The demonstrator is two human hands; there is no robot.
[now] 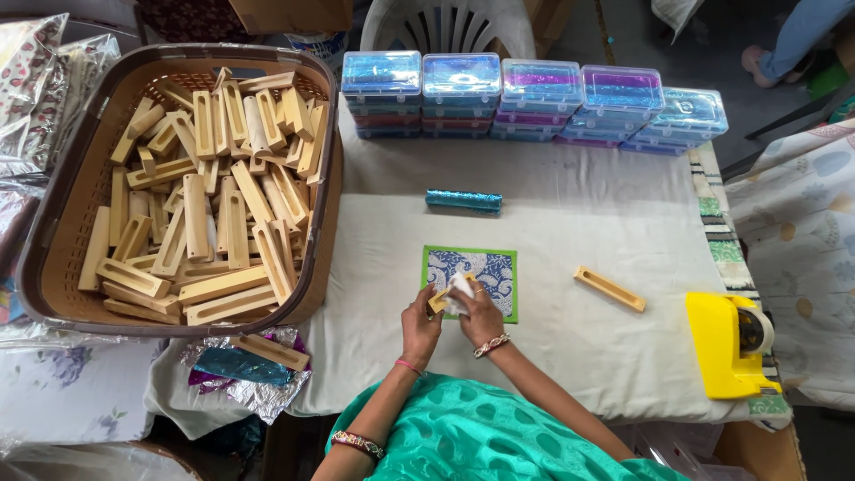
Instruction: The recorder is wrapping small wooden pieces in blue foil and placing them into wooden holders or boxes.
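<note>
Head view, looking down on a cloth-covered tabletop (579, 347); at its left edge sits a large brown basket (53, 223) heaped with pale wooden slotted blocks (214, 205); along the far edge runs a row of stacked clear plastic boxes (534, 98) with blue and purple contents; at the right edge stands a yellow tape dispenser (726, 343); near the middle lies a green-bordered mat with a blue and white pattern (485, 267); beyond it lies a blue foil-wrapped bar (463, 201); to the mat's right lies a single wooden block (609, 289); over the mat's near left corner, the left hand (420, 325) has its fingers closed on a small wooden block (438, 299); the right hand (479, 319) pinches a white scrap (460, 292) against that block.
</note>
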